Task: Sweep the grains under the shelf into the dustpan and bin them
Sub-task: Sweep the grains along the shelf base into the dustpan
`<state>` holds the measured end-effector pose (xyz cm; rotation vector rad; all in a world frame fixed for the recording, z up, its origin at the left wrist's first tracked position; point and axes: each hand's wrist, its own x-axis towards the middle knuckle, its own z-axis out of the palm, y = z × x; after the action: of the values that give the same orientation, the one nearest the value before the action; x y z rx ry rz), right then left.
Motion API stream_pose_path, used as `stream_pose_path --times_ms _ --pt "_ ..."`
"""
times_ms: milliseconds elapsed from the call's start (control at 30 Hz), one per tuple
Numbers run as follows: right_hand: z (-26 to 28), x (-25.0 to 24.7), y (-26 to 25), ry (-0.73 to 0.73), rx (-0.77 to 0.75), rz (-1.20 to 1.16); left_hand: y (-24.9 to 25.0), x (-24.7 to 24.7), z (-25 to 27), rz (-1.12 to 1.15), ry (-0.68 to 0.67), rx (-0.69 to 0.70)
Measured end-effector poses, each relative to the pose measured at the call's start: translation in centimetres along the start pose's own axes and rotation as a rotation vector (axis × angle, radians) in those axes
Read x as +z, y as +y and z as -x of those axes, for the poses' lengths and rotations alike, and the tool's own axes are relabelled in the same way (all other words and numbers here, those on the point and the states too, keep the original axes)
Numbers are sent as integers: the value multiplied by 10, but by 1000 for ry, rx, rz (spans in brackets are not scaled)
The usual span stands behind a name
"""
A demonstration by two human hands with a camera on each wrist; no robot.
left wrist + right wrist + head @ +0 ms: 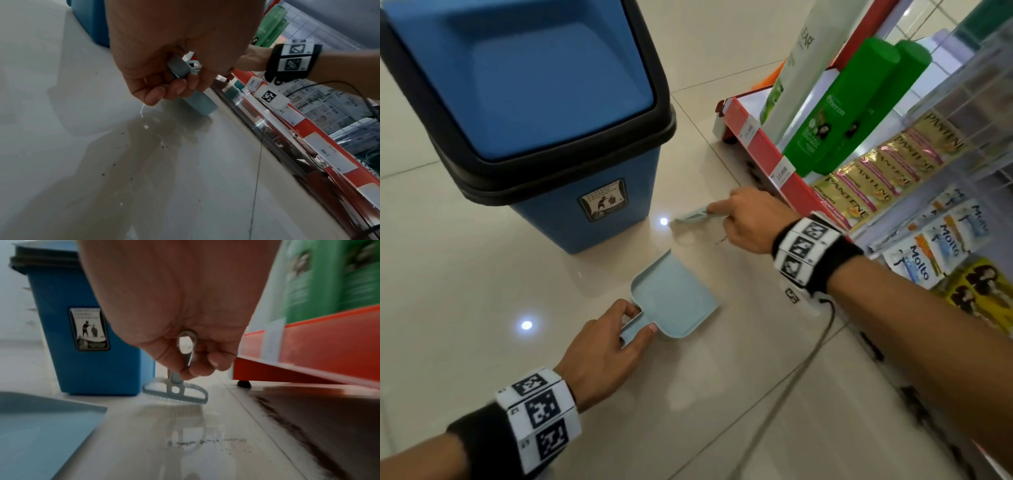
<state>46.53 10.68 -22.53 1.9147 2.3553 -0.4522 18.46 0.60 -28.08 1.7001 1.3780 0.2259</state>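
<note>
**Under the shelf edge: grains lying right of the brush**

Along the floor beneath the red shelf, dark grains are lying in a band parallel to its edge. The right hand, nearer, is gripping the small brush; the left hand is clasping the dustpan handle, mouth facing the shelf, blue bin just beyond.

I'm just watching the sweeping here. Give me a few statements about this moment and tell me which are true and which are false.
1. The left hand holds the dustpan by its handle. True.
2. The right hand holds a sponge. False: it holds a small brush.
3. The bin is red. False: it is blue with a black rim.
4. Dark grains lie along the shelf's edge. True.
5. The dustpan is full of grains. False: it looks empty.
</note>
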Motion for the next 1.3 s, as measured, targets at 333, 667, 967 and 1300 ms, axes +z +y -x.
stream_pose_path --times_ms 333,667,967,1300 --pt "-1 16 6 -121 -63 88 -8 -8 14 22 25 -20" --pt "19 -15 14 100 -17 -81 -8 -5 8 -3 12 -13" --pt "9 16 13 -166 403 -264 8 -2 1 -23 3 26" --pt "60 -6 40 89 269 -398 9 -3 -7 -36 -3 13"
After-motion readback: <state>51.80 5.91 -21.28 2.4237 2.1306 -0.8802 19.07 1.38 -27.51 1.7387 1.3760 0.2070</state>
